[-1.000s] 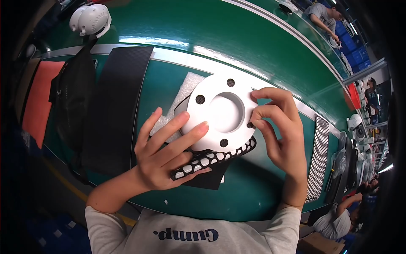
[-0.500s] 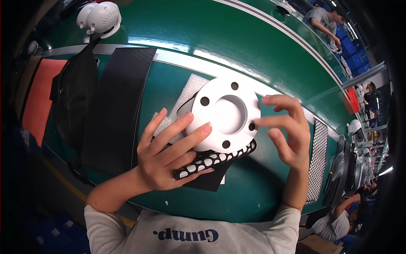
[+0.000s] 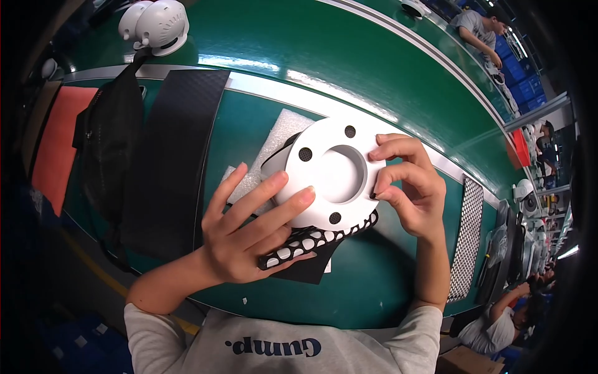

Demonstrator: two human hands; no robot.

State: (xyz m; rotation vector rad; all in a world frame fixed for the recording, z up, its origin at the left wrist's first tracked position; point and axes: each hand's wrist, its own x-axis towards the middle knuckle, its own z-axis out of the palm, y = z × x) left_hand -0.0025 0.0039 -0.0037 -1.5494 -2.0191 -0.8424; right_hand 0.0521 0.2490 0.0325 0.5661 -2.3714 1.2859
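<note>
The left hand [image 3: 233, 240] clasps the white ring [image 3: 315, 173] above the worktop [image 3: 293, 305]. The right hand [image 3: 416, 192] has fingers narrowed at a dark pad [image 3: 374, 196]; gripping, I can't tell. A loose clasp could skew the pad.

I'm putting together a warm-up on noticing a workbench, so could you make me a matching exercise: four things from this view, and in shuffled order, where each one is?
Things:
1. white ring
2. black bag
3. white domes
4. brown box

Places:
a. in the picture's lower right
b. between an orange sheet and a black sheet
c. in the picture's upper left
d. under fingers of the left hand

Right pairs: 1-d, 2-b, 3-c, 4-a.
</note>
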